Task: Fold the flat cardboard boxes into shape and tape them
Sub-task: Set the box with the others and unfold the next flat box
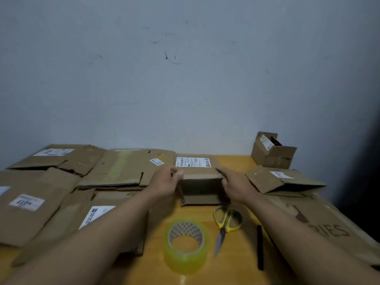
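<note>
Centrally, box [200, 182] between both hands' fingers [176, 173], opened up

Half-opened box [200, 182] at the tabletop's [232, 159] centre; flat boxes [61, 182] at nine o'clock, tape roll [186, 243] and scissors [226, 223] at six.

Your room: bare wall, wooden table.
You face a scuffed pale grey-blue wall [185, 79] behind an orange-brown wooden table [232, 161], dimly lit.

Makeshift packing corner: labelled flattened boxes [123, 167] on wooden table [232, 161], scuffed wall [185, 79].
</note>
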